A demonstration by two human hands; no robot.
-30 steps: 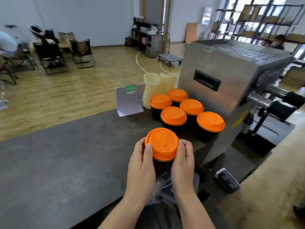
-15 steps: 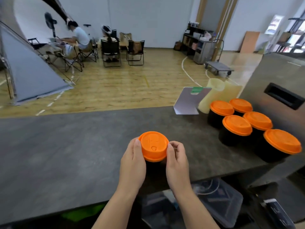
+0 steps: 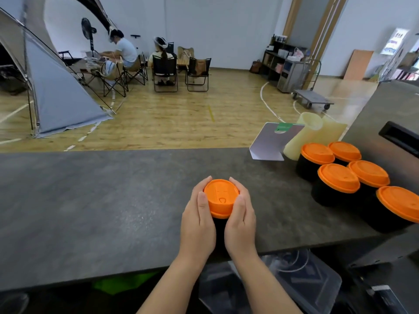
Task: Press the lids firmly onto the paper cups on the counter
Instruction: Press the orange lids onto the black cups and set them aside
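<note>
Fingers (image 3: 201,200) of the left hand (image 3: 197,225) and right hand (image 3: 240,225) curl round the orange lid (image 3: 221,197), thumbs on its rim, gripping it on the black cup (image 3: 218,232) near the worktop's (image 3: 102,200) front edge. To seat it well, I judge the thumbs should press evenly round the rim, keeping the cup upright. Bare worktop lies open to the left; to the right, five capped cups (image 3: 335,184) stand close together, well apart from the hands, with a small card stand (image 3: 269,143) beyond them.
</note>
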